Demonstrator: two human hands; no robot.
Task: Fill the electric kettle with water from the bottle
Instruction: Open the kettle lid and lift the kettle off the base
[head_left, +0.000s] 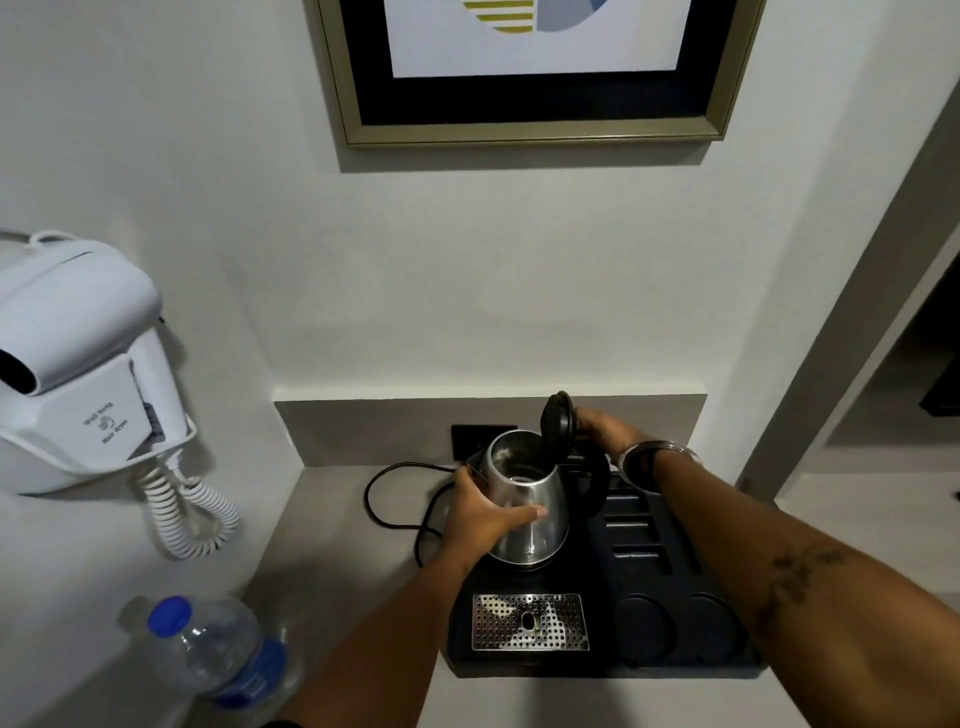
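A steel electric kettle (535, 499) stands on a black tray (613, 660) on the counter. Its black lid (557, 425) is swung up and stands upright, so the inside shows. My left hand (480, 512) is wrapped around the kettle's left side. My right hand (605, 431) is behind the raised lid, fingers touching it near the black handle. A clear water bottle (228, 649) with a blue cap and blue label stands at the lower left of the counter, capped, with neither hand on it.
A metal drip grate (530, 622) sits in the tray's front. The kettle's black cord (395, 499) loops left toward a wall socket (470, 439). A white wall-mounted hair dryer (78, 364) with a coiled cord hangs at the left. A framed picture (535, 73) hangs above.
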